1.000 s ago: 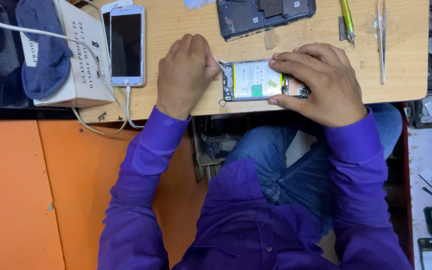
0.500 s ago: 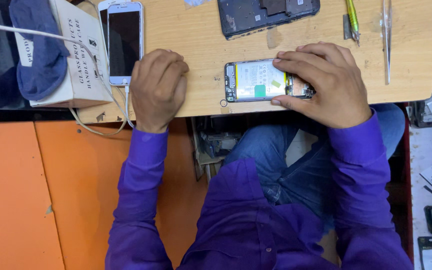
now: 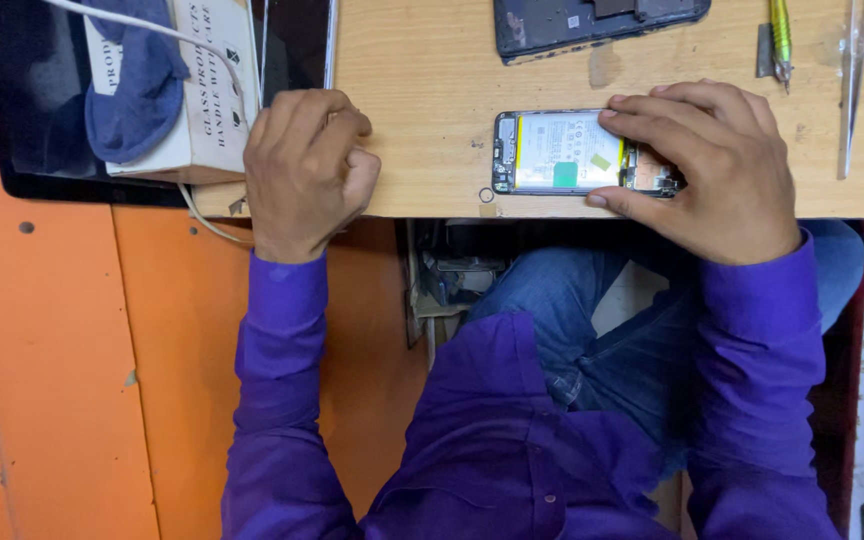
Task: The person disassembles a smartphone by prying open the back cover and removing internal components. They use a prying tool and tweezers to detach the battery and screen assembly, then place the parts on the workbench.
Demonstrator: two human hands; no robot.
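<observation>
Where the right hand (image 3: 717,170) presses down, opened phone (image 3: 577,152) pinned flat on wooden table (image 3: 422,120), near the front edge. Grip: fingers over the phone's far edge and right end, thumb along its near edge, pinching the body between them. Left part of phone free of the grip, showing pale glossy battery with yellow strip and small green tab, dark frame around. Left hand (image 3: 307,165) well to the left of that grip, curled into a loose fist at table edge, closed on nothing visible. Just left of fist: cream cardboard box (image 3: 207,90) with blue cloth (image 3: 137,85) draped on it, white cable (image 3: 152,30) across. Beyond the grip: dark back cover (image 3: 592,22), yellow-green tool (image 3: 780,30), clear strip (image 3: 852,80).
</observation>
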